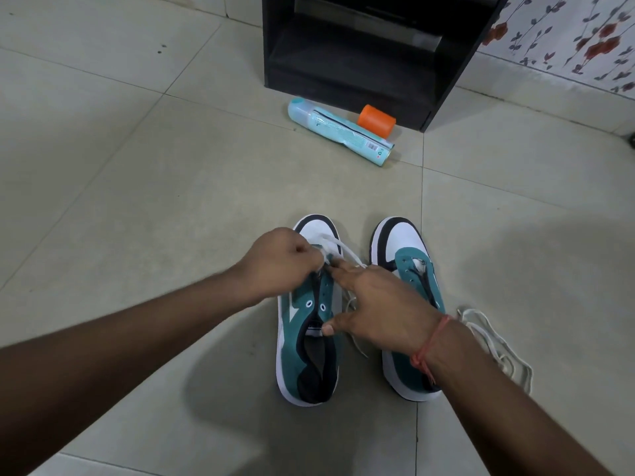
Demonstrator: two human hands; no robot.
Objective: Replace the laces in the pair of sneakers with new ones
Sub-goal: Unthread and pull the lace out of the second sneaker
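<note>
Teal suede covers the pair of sneakers standing side by side on the pale tiled floor [137, 187], toes pointing away from the person. The left sneaker [309, 338] sits under both hands. The left hand [280, 261] has its grip curled tight, pinching a white lace [338, 250] over the front eyelets near the white toe. The right hand [374, 304], a red thread [427, 341] tied at its wrist, has its fingers spread loosely, fingertips touching the lace and thumb resting on the tongue. The right sneaker [409, 255] stands just beside it, its eyelets bare. A loose white lace [494, 341] lies in loops on the floor right of that shoe. Farther off, a light blue spray can [338, 132] lies on its side, touching an orange cap [376, 121]. Behind them stands a black cabinet [360, 56] with an open compartment; its contents cannot be made out.
</note>
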